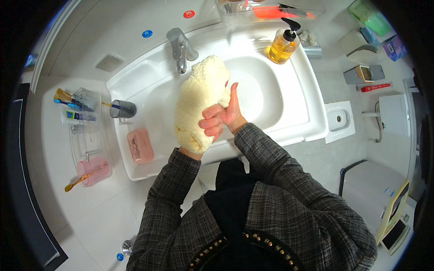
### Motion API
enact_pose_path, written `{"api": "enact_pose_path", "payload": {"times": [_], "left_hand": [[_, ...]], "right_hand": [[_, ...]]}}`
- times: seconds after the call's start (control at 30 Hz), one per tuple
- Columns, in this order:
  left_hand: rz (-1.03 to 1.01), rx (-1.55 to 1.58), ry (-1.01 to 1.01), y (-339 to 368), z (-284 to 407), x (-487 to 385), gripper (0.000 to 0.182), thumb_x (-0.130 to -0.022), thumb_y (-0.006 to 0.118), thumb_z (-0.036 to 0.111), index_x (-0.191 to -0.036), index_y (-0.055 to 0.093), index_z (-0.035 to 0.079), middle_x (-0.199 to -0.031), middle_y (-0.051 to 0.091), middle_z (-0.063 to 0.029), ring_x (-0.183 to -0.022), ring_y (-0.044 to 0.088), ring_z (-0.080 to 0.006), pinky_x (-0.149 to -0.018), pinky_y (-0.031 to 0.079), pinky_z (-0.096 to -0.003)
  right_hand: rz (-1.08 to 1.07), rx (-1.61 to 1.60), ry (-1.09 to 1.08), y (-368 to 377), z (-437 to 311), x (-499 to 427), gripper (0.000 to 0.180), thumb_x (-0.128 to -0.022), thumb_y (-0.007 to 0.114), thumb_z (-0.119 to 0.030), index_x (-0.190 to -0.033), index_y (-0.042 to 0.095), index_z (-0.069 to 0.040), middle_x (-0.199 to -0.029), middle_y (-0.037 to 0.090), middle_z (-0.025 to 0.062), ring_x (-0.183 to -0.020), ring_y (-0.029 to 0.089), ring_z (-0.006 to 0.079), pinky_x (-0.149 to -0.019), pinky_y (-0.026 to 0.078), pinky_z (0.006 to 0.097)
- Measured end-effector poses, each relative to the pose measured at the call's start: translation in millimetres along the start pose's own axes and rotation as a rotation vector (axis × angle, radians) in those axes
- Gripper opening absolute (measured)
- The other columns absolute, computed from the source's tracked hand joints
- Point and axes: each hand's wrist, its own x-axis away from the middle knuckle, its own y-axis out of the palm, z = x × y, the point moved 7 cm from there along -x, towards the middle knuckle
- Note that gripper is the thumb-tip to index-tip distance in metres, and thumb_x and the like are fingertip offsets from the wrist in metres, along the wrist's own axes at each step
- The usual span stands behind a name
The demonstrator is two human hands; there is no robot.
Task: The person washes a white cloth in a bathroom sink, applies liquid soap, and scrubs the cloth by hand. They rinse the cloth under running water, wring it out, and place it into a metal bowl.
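A cream terry towel [198, 98] is bunched over the white washbasin [305, 111]. My right hand [228, 116] has its fingers curled on the towel's right side, thumb pointing up. Beneath the towel goes my left hand [190, 154]; only its wrist shows plainly below the lower edge, and its fingers are mostly covered. Behind the towel stands a chrome faucet [181, 50], with no water seen running. A pump bottle of amber liquid [282, 49] sits on the basin's right back rim. At the basin's left lies a pink soap box [140, 145].
On the left wall, a rack holds a grey cup [123, 109], a toothpaste tube [79, 116] and a pink cup [96, 172] with a toothbrush. A clear tray [234, 17] is above the basin. To the right are a squat toilet [339, 118] and a washing machine [369, 189].
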Motion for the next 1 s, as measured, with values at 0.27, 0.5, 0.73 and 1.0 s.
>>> {"api": "enact_pose_path", "payload": {"times": [0.27,0.5,0.73,1.0], "left_hand": [[0.150,0.098,0.071,-32,21,28,0.074,-0.089,0.050,0.031,-0.146,0.009,0.007,-0.075,0.050,-0.0070,-0.060,0.056,-0.0174,-0.053,0.044,-0.0302],[0.267,-0.432,-0.147,-9,29,29,0.091,-0.082,0.035,0.072,-0.140,0.025,0.003,-0.079,0.052,-0.0168,-0.058,0.054,-0.0281,-0.052,0.045,-0.0392],[0.421,-0.622,-0.259,-12,37,22,0.090,-0.081,0.033,0.075,-0.131,0.039,0.001,-0.078,0.059,-0.0238,-0.059,0.058,-0.0343,-0.053,0.048,-0.0426],[0.771,-0.818,-0.655,-32,72,48,0.060,-0.093,0.040,0.046,-0.126,0.043,-0.004,-0.107,0.058,-0.0284,-0.090,0.061,-0.0438,-0.077,0.053,-0.0506]], "right_hand": [[-0.294,0.398,0.180,55,-40,-31,0.054,-0.088,0.056,-0.042,-0.125,0.046,-0.004,-0.127,0.050,0.0200,-0.115,0.052,0.0296,-0.096,0.044,0.0426],[-0.201,0.873,0.194,96,-47,-34,0.032,-0.079,0.070,-0.015,-0.104,0.056,-0.001,-0.097,0.060,0.0090,-0.087,0.061,0.0191,-0.076,0.054,0.0333],[-0.204,1.322,0.094,131,-53,-34,0.035,-0.069,0.072,-0.014,-0.096,0.057,0.001,-0.092,0.061,0.0116,-0.084,0.061,0.0209,-0.072,0.051,0.0326],[-1.285,1.938,-0.719,256,-15,46,0.027,-0.064,0.070,-0.011,-0.089,0.060,-0.006,-0.091,0.055,0.0079,-0.084,0.058,0.0253,-0.072,0.049,0.0349]]}}
